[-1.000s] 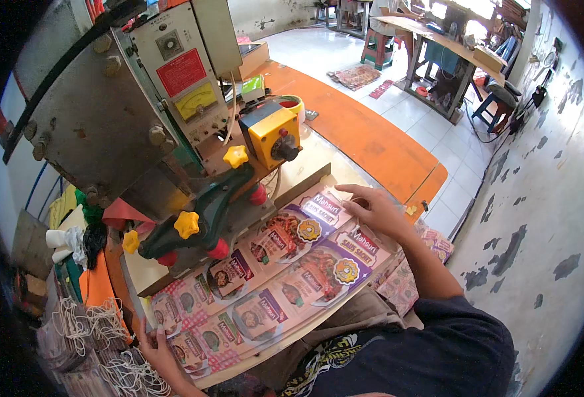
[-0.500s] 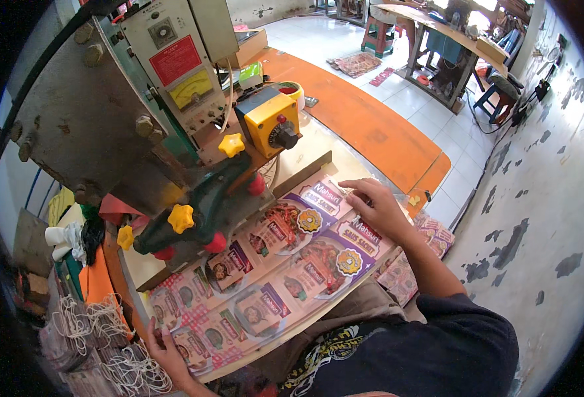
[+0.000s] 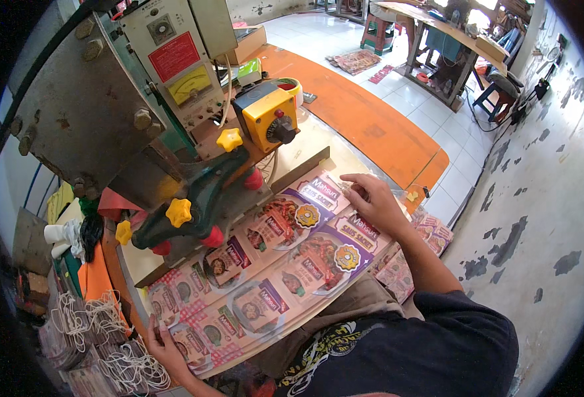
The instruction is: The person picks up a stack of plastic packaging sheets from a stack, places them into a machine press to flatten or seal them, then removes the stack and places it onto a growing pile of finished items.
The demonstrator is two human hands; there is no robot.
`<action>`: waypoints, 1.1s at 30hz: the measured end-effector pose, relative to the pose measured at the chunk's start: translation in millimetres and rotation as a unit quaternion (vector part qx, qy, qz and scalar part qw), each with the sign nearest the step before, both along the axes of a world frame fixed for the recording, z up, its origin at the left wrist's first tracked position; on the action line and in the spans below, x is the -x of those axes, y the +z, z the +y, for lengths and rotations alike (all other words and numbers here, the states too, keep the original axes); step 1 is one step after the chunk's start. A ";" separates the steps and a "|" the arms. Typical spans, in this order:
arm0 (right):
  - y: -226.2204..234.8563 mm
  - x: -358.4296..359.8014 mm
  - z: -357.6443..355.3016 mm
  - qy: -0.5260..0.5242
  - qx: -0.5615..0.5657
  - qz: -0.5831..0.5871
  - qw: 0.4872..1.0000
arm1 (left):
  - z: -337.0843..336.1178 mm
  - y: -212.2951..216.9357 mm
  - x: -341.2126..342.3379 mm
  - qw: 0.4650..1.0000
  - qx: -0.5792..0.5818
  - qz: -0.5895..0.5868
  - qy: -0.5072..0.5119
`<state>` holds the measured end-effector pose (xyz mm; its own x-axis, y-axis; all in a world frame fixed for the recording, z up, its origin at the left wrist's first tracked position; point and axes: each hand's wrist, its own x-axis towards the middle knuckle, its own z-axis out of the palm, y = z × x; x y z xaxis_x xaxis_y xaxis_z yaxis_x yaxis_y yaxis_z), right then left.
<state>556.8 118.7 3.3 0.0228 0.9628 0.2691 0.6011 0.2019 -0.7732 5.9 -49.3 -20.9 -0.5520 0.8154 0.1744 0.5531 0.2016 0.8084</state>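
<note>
A long printed plastic sheet (image 3: 292, 261) in pink and purple, with food pictures, lies flat on the pale bed of a press machine (image 3: 192, 185). Its far edge runs along a metal guide bar (image 3: 308, 165). My left hand (image 3: 166, 354) rests at the sheet's near left corner, fingers apart and stretched along its edge. At the sheet's right end is my right hand (image 3: 374, 205), index finger extended, the others loosely bent, touching the printed surface. The press head, with yellow star knobs (image 3: 178, 212) and red feet, stands over the far left of the sheet.
A yellow control box (image 3: 265, 119) with a black knob sits behind the bar, beside a grey panel (image 3: 173, 59) with a gauge. White string bundles (image 3: 130, 364) lie at lower left. An orange table (image 3: 364, 112) extends behind; stacked printed sheets (image 3: 398, 274) lie at the right.
Almost nothing differs: the view has shifted slightly. Both hands stay at the same ends of the sheet.
</note>
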 end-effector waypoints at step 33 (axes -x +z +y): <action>4.6 -4.5 1.9 0.053 -0.001 -0.052 0.997 | 1.0 13.4 -12.2 1.000 0.007 -0.001 -0.021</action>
